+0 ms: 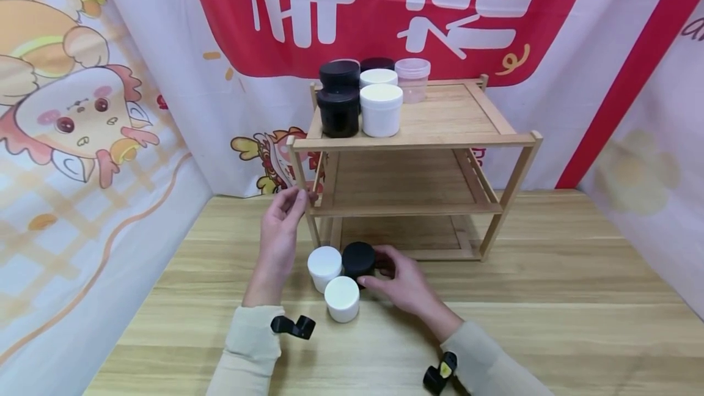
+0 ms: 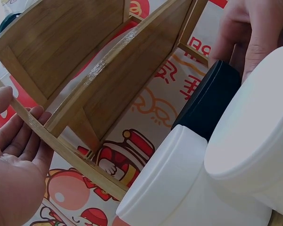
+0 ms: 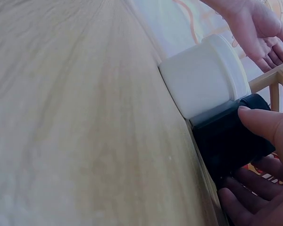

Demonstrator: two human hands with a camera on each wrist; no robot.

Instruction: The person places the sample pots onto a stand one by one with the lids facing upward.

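Observation:
A black lidded jar (image 1: 359, 257) stands on the table at the front left of a wooden three-tier rack (image 1: 407, 142). My right hand (image 1: 406, 284) grips it, the thumb on the near side and the fingers round the far side, as the right wrist view shows around the black jar (image 3: 228, 141). Two white lidded jars stand beside it: one white jar (image 1: 324, 266) to its left, another white jar (image 1: 342, 298) nearer me. At the rack's left front post, my left hand (image 1: 279, 231) holds the wood between thumb and fingers.
On the rack's top tier, at the left, stand several jars: black jars (image 1: 338, 112), white jars (image 1: 381, 112) and a clear jar (image 1: 414, 81). Printed cloth (image 1: 264, 102) hangs behind and along both sides of the wood-grain table (image 1: 550, 310).

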